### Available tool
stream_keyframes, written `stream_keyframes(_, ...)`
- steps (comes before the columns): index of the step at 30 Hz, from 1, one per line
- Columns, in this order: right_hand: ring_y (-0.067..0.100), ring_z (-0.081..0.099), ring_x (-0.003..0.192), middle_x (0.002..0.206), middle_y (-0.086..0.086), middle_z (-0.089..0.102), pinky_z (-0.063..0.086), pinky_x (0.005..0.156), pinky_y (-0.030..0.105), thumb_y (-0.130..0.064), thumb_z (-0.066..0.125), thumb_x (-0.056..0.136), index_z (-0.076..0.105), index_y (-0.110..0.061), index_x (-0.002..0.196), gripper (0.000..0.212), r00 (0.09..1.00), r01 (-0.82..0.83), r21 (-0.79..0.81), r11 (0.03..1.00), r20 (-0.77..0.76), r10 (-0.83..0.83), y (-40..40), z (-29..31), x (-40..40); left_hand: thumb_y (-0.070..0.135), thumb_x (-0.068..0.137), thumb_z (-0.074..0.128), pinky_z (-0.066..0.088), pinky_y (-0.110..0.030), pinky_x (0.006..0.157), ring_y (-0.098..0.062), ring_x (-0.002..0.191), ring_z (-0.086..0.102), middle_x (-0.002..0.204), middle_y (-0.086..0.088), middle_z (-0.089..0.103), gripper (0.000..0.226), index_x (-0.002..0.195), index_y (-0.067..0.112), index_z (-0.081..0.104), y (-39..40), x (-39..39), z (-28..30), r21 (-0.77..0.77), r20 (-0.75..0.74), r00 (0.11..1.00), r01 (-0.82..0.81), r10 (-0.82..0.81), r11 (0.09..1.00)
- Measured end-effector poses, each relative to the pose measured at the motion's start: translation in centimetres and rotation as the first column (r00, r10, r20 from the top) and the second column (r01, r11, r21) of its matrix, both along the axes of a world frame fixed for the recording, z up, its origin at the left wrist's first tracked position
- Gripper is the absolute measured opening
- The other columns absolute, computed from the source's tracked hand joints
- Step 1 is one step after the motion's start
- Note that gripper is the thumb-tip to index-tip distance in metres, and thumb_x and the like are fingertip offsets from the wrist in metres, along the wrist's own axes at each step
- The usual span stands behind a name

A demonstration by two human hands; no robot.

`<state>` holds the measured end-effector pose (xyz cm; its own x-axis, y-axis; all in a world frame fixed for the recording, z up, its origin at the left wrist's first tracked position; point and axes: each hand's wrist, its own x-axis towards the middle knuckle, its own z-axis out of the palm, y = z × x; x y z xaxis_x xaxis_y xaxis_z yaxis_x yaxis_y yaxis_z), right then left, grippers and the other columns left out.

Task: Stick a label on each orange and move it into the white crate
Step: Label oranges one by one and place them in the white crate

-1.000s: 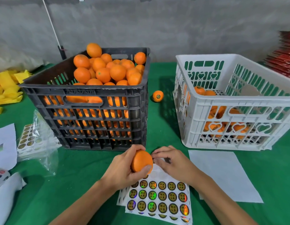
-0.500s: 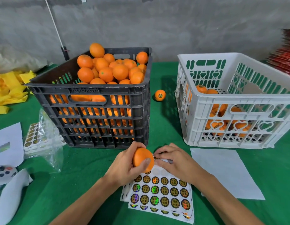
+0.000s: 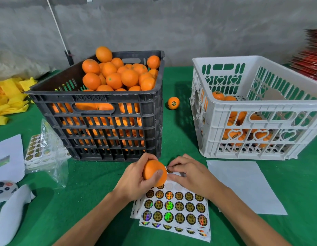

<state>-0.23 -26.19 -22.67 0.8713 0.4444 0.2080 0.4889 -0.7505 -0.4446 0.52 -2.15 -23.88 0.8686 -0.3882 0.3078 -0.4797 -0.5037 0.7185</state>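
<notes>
My left hand (image 3: 136,178) grips an orange (image 3: 153,171) just above the top of a sheet of round gold-and-black labels (image 3: 173,210). My right hand (image 3: 188,173) pinches one label (image 3: 169,170) at the sheet's top edge, close beside the orange. The black crate (image 3: 100,110) on the left is heaped with oranges. To the right stands the white crate (image 3: 260,107), with several labelled oranges on its bottom. One labelled orange (image 3: 173,103) lies on the green cloth between the crates.
A blank white sheet (image 3: 243,185) lies right of my hands. At left are a plastic bag holding more label sheets (image 3: 42,151), white papers (image 3: 8,157), a small controller (image 3: 4,188) and yellow cloths (image 3: 6,100). Red items (image 3: 310,57) are stacked at far right.
My right fingers have pulled a label up off the sheet's top row and brought it beside the orange. The camera view has shifted slightly; my left hand keeps the orange in place.
</notes>
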Motion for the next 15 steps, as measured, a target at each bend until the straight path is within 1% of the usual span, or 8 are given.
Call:
stream_keyframes(2, -0.003, 0.039, 0.095, 0.118, -0.018, 0.065, 0.044, 0.085, 0.024, -0.053, 0.061, 0.096, 0.076, -0.025, 0.122, 0.041, 1.000, 0.010, 0.033, 0.999, 0.005, -0.010, 0.01, -0.10, 0.05, 0.082, 0.087, 0.048, 0.053, -0.026, 0.062, -0.009, 0.078, 0.068, 0.095, 0.013, 0.066, 0.050, 0.117, 0.042, 0.048, -0.02, -0.01, 0.01, -0.007, -0.004, 1.000, -0.002, 0.002, 1.000)
stream_keyframes(6, 0.001, 0.048, 0.099, 0.111, -0.019, 0.067, 0.048, 0.086, 0.030, -0.052, 0.061, 0.097, 0.080, -0.030, 0.112, 0.033, 0.997, 0.071, 0.131, 0.989, -0.036, -0.067, 0.24, -0.39, -0.06, 0.083, 0.087, 0.047, 0.054, -0.027, 0.062, -0.008, 0.078, 0.068, 0.095, 0.015, 0.066, 0.052, 0.117, 0.041, 0.048, -0.03, 0.04, -0.03, -0.003, -0.011, 1.000, -0.009, 0.009, 1.000)
stream_keyframes(9, 0.003, 0.050, 0.097, 0.104, -0.019, 0.068, 0.050, 0.084, 0.035, -0.045, 0.062, 0.099, 0.081, -0.028, 0.102, 0.026, 0.994, 0.111, 0.156, 0.982, -0.034, -0.107, 0.60, -0.54, -0.04, 0.084, 0.086, 0.047, 0.054, -0.026, 0.063, -0.007, 0.080, 0.068, 0.097, 0.018, 0.065, 0.052, 0.117, 0.042, 0.047, -0.02, 0.03, -0.02, 0.006, -0.013, 1.000, -0.010, 0.010, 1.000)
stream_keyframes(12, 0.008, 0.054, 0.093, 0.095, -0.015, 0.070, 0.050, 0.084, 0.040, -0.037, 0.062, 0.099, 0.081, -0.025, 0.095, 0.023, 0.985, 0.168, 0.216, 0.962, -0.064, -0.158, 0.77, -0.47, 0.03, 0.085, 0.086, 0.046, 0.053, -0.023, 0.064, -0.007, 0.083, 0.068, 0.100, 0.018, 0.065, 0.053, 0.117, 0.043, 0.047, -0.07, 0.05, 0.03, 0.003, -0.019, 1.000, -0.009, 0.009, 1.000)
stream_keyframes(13, 0.009, 0.055, 0.092, 0.094, -0.014, 0.070, 0.050, 0.084, 0.041, -0.036, 0.061, 0.100, 0.080, -0.023, 0.095, 0.023, 0.981, 0.191, 0.230, 0.954, -0.053, -0.184, 0.82, -0.35, -0.04, 0.084, 0.086, 0.046, 0.053, -0.022, 0.064, -0.007, 0.083, 0.068, 0.100, 0.018, 0.064, 0.052, 0.117, 0.043, 0.047, -0.08, 0.06, 0.04, 0.004, -0.019, 1.000, -0.007, 0.007, 1.000)
stream_keyframes(15, 0.007, 0.057, 0.093, 0.095, -0.013, 0.071, 0.050, 0.087, 0.038, -0.032, 0.062, 0.101, 0.079, -0.021, 0.097, 0.021, 0.968, 0.228, 0.283, 0.932, 0.033, -0.247, 0.87, 0.07, -0.31, 0.083, 0.086, 0.048, 0.052, -0.021, 0.063, -0.007, 0.081, 0.068, 0.099, 0.019, 0.064, 0.049, 0.117, 0.044, 0.046, -0.09, 0.06, 0.03, 0.004, -0.015, 1.000, 0.000, 0.000, 1.000)
